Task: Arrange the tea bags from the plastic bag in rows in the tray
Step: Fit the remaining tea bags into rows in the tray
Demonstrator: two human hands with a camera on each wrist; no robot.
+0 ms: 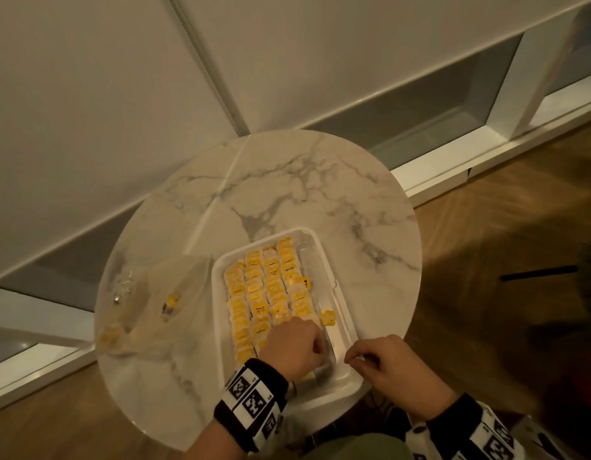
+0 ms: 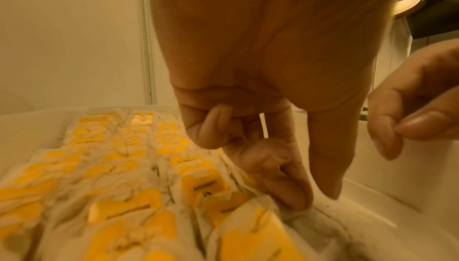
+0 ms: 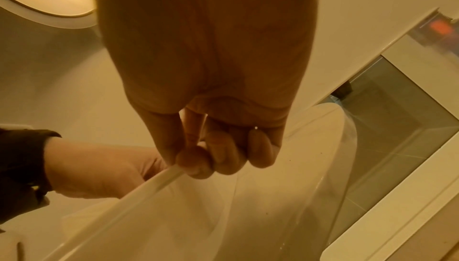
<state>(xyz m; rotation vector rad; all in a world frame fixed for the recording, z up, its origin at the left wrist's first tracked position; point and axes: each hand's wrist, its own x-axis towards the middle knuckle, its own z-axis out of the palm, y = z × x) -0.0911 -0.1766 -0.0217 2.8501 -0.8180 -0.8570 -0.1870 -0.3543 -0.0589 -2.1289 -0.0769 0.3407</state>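
Four rows of yellow-tagged tea bags (image 1: 265, 293) fill the tray (image 1: 345, 388).
Left hand (image 1: 292, 348) pinches one bag; right hand (image 1: 383, 361) pinches the rim.

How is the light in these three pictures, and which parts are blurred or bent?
Head view: dim warm light, straight wall lines bent by the wide lens, plastic bag smeared. Left wrist view: orange cast, near tea bags blurred, left hand fairly sharp. Right wrist view: right hand dark, tray rim soft.
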